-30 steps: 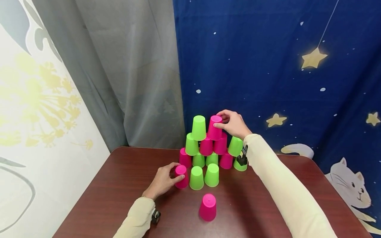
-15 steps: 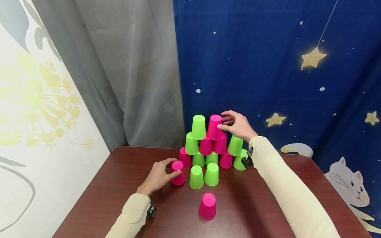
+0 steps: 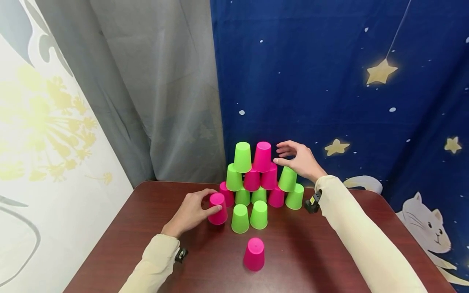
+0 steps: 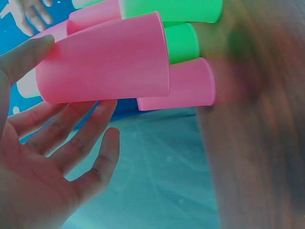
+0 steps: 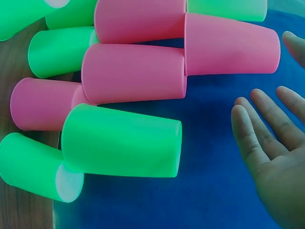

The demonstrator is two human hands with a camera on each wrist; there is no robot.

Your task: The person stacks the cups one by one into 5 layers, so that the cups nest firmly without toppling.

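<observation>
My left hand (image 3: 192, 211) holds an upside-down pink cup (image 3: 218, 209) between thumb and fingers, left of the stack; in the left wrist view this pink cup (image 4: 105, 62) shows clear of the table. My right hand (image 3: 301, 160) hangs just right of the top-row pink cup (image 3: 262, 156), fingers spread and apart from it; the right wrist view shows the gap between the fingers (image 5: 262, 129) and that cup (image 5: 231, 45). Beside it on the top row stands a green cup (image 3: 242, 156). Pink and green cups make the two rows below, all mouth down.
Two green cups, one left (image 3: 239, 219) and one right (image 3: 259, 215), stand in front of the stack. Nearer still is a single pink cup (image 3: 254, 254). The brown table (image 3: 146, 228) ends at the back against a grey curtain (image 3: 176, 122) and a blue star-patterned curtain (image 3: 311, 81).
My right hand has let go of the top-row pink cup and drawn back to the right. My left hand has lifted its pink cup and moved it slightly left, away from the two green cups.
</observation>
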